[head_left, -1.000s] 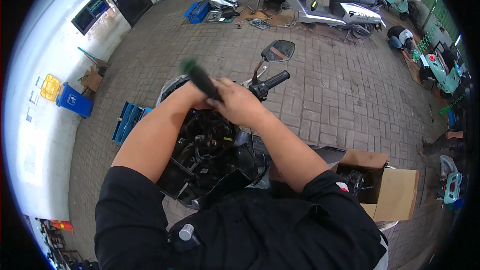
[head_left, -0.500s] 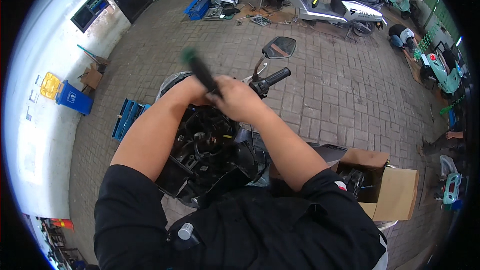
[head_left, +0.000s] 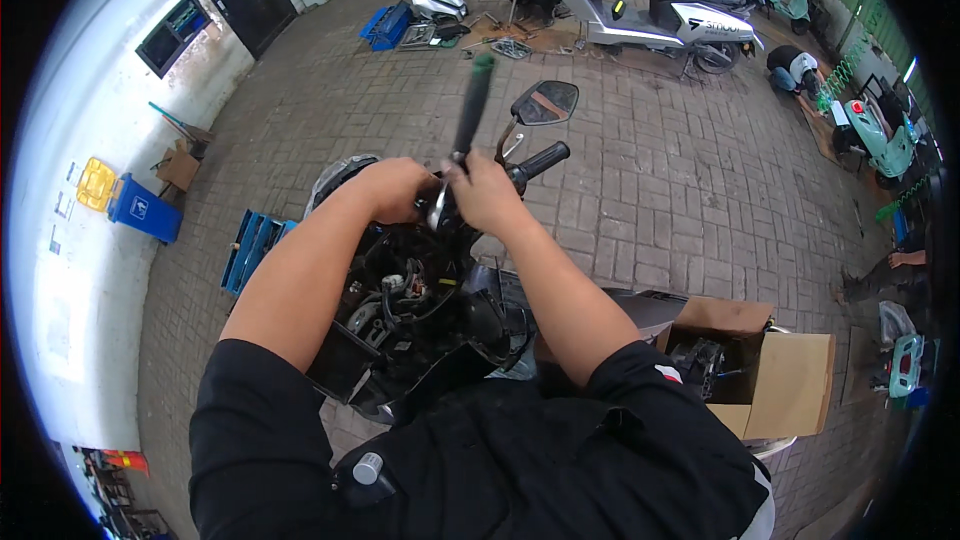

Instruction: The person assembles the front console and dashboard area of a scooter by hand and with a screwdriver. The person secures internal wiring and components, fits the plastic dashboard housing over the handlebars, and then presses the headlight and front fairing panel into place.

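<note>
Head camera view showed the right hand closed around the lower end of a long black-handled tool with a green end, which pointed up and away from the body, just left of the mirror and right handlebar grip of a partly stripped scooter. The left hand was curled over the scooter's front, its fingertips hidden, so whether it gripped anything could not be told. Bright metal showed between the hands, though whether it belonged to the tool or the scooter was unclear. Exposed wiring lay nearer the body. Handling the tool well seemed to call for keeping its working end square and steadying that end with the left hand, while the right gave even, measured force without tipping the handle sideways. Its swing needed watching near the mirror stem, and both forearms were best kept from snagging or pressing on the loose wires.
</note>
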Available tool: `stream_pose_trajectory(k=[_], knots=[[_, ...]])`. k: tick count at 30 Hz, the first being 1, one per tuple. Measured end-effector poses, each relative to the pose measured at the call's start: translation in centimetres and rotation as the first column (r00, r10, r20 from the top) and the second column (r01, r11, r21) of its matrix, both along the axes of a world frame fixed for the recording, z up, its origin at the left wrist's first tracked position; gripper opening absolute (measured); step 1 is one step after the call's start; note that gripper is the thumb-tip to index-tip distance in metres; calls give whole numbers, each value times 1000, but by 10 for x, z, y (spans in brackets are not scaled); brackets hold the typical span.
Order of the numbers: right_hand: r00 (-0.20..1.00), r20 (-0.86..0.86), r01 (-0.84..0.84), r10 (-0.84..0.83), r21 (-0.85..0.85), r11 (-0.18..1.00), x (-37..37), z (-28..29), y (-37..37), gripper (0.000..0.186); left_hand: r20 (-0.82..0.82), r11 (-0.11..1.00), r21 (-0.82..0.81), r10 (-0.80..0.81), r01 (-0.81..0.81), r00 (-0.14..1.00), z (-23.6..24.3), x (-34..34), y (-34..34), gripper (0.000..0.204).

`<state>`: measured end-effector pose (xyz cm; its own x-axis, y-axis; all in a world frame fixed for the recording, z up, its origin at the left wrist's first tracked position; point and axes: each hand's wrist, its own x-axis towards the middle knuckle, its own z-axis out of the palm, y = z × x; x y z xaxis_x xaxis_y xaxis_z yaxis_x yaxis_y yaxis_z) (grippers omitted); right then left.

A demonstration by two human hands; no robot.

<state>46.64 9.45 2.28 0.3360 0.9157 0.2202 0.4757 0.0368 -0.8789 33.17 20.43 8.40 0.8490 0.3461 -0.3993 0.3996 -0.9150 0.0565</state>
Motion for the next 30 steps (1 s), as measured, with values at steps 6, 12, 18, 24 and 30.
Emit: stream_pose_trajectory(k=[6, 12, 18, 24, 30], knots=[[946, 255, -273, 202, 285, 919, -27, 21, -13, 36, 82, 993, -116, -8, 17, 997, 9, -2, 5, 32], [991, -127, 28, -46, -139, 990, 14, 0, 11, 45, 63, 1000, 6, -7, 7, 998, -2, -6, 4, 34], [990, 136, -43, 28, 107, 993, -6, -7, 5, 40, 20, 996, -38, 85, -85, 996, 6, -6, -2, 36], [921, 271, -331, 281, 160, 930, -23, 25, -11, 36, -14, 999, 9, -39, 39, 999, 4, -10, 9, 35], [998, -31, 48, -50, -72, 996, 16, -4, 16, 40, 23, 999, 23, 40, -41, 999, 10, 2, -9, 39]])
